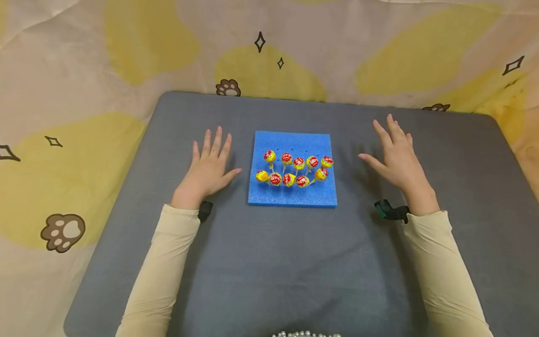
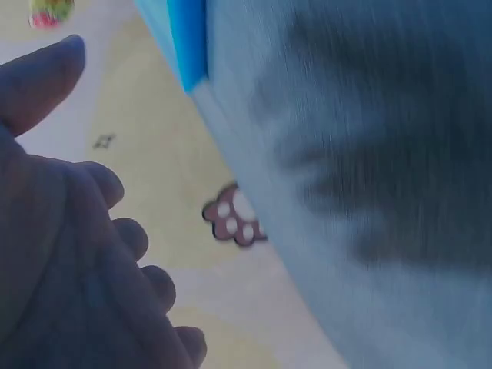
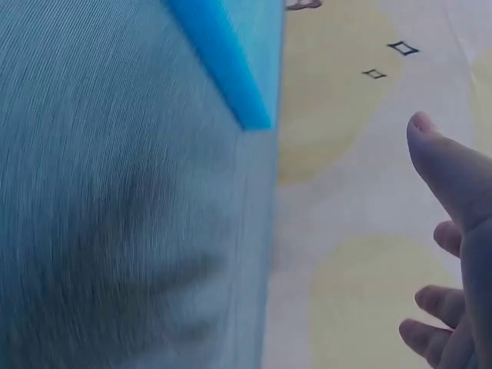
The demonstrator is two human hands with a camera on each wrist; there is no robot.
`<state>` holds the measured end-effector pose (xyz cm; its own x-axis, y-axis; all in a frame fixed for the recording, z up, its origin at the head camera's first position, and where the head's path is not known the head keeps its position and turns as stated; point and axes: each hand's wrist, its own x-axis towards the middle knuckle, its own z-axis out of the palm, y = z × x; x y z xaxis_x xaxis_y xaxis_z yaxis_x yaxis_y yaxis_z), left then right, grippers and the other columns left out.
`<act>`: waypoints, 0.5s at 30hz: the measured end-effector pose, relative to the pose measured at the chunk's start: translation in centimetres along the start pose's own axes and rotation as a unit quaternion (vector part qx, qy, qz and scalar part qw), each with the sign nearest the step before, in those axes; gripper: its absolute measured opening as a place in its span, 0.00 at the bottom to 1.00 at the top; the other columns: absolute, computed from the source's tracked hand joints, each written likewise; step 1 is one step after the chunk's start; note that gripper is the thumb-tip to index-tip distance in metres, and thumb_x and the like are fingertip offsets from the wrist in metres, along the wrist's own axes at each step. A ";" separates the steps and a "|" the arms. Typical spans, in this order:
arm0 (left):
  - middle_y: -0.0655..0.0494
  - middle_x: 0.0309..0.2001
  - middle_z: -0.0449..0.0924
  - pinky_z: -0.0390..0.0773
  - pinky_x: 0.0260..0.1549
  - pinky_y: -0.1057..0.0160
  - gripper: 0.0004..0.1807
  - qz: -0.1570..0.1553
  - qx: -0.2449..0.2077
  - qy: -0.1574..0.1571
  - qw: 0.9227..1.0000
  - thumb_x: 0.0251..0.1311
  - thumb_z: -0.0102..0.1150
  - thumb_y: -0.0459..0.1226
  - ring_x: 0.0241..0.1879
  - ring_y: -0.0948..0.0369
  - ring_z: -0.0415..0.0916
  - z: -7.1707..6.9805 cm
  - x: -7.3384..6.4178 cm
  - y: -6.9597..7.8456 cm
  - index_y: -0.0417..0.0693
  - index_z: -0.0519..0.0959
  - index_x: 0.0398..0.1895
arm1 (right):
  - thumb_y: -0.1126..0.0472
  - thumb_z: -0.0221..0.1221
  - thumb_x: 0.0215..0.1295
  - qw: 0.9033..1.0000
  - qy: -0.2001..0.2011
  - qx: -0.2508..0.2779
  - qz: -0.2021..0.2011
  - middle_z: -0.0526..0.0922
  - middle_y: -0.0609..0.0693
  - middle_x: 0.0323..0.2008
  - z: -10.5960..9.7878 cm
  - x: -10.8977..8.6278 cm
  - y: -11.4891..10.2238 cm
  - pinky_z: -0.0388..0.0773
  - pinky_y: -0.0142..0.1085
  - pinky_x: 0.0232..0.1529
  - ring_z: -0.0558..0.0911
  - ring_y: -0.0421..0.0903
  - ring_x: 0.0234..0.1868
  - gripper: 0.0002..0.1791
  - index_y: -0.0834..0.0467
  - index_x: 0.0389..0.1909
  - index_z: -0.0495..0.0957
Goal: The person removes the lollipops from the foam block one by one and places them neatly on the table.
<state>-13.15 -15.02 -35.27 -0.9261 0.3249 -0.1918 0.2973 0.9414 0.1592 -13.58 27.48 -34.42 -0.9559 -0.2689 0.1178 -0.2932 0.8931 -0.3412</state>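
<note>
Several lollipops point(image 1: 288, 179) in yellow and red wrappers stand in two rows on a blue foam block point(image 1: 290, 199), their white sticks pushed into it. My left hand point(image 1: 208, 166), palm down with fingers spread, is to the left of the block and holds nothing. On the other side my right hand point(image 1: 397, 161) hovers with its fingers extended, holding nothing and casting a shadow. In the left wrist view a corner of the foam block point(image 2: 188, 38) shows, along with one blurred lollipop point(image 2: 50, 11). The right wrist view shows another corner of the block point(image 3: 223, 69).
The grey table point(image 1: 294, 267) has rounded corners. Behind it and at the left hangs a pale cloth point(image 1: 328, 56) with yellow patches and paw prints. Small holes dot the back half of the foam. Each wrist wears a dark strap point(image 1: 391, 212).
</note>
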 end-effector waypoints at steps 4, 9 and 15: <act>0.45 0.73 0.19 0.27 0.64 0.38 0.46 0.011 -0.023 -0.006 1.000 0.67 0.45 0.54 0.70 0.46 0.17 1.0 0.0 1.7 0.42 0.33 0.74 | 0.51 0.59 0.65 0.998 0.018 0.055 -0.015 0.40 0.61 0.74 0.5 0.2 -1.1 0.46 0.62 0.65 0.44 0.61 0.72 0.43 0.58 0.74 0.48; 0.45 0.73 0.21 0.28 0.66 0.42 0.43 0.017 -0.039 -0.010 0.999 0.69 0.44 0.50 0.71 0.49 0.17 1.8 0.2 3.2 0.42 0.33 0.74 | 0.60 0.61 0.63 0.985 0.080 0.147 -0.039 0.55 0.60 0.70 1.9 0.4 -2.4 0.52 0.58 0.65 0.54 0.59 0.70 0.37 0.62 0.70 0.58; 0.48 0.74 0.23 0.30 0.67 0.44 0.42 0.031 -0.060 -0.034 0.997 0.69 0.43 0.48 0.72 0.52 0.20 3.3 0.5 4.2 0.41 0.33 0.74 | 0.73 0.60 0.59 0.935 0.095 0.340 -0.024 0.72 0.62 0.59 4.2 0.3 -3.9 0.70 0.43 0.58 0.71 0.53 0.59 0.29 0.66 0.63 0.67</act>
<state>-11.62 -10.62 -37.92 -0.8881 0.3908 -0.2422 0.3196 0.9034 0.2858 -12.78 22.36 -36.98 -0.9411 -0.1758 0.2889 -0.3374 0.4283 -0.8383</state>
